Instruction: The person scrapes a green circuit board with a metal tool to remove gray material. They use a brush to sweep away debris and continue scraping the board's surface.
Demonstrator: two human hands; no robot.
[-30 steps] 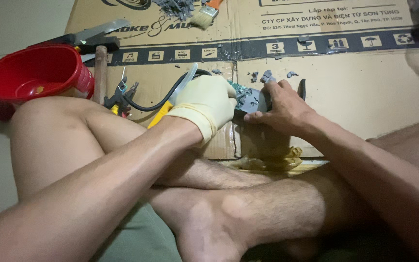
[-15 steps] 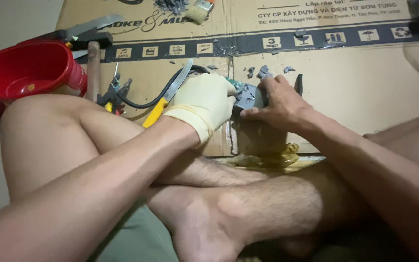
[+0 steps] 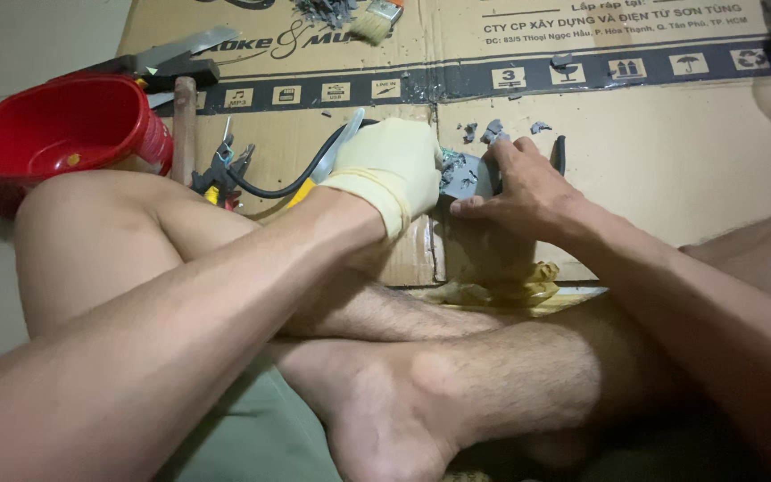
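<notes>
Person sits cross-legged on flattened cardboard [image 3: 671, 170], both hands meeting at centre of the scene, just beyond the crossed shins. Left hand [image 3: 392, 170] wears a pale cream glove w/ rolled cuff; it's curled closed over the left end of a small grey block [image 3: 468, 171], fingers wrapped down so the exact hold underneath can't be told. Right hand [image 3: 521, 187] is bare, pressed flat on the block's right side, thumb along the near edge, fingers closed against it. The block itself: dull grey, roughly rectangular, top face chipped & crusted w/ grey crumbs; only a narrow strip btwn the two hands shows, rest is covered. It rests on the cardboard, near the seam btwn two panels. Grey chips [image 3: 493, 131] lie scattered just beyond it, & a dark slim tool [image 3: 559, 152] lies just right of the right hand's fingers. A black cable [image 3: 269, 187] curves from under the glove off to the left, toward pliers w/ yellow-red grips [image 3: 223, 170]. A light blade-like piece [image 3: 347, 138] pokes out just left of the glove. Far left: red plastic bucket [image 3: 64, 134] beside the left knee, a wooden-handled hammer [image 3: 183, 116] right of it. Far centre: a paintbrush [image 3: 375, 20] next to a grey debris pile [image 3: 325, 11]. A crumpled yellowish wrapper [image 3: 501, 290] sits near, btwn block & shin.
</notes>
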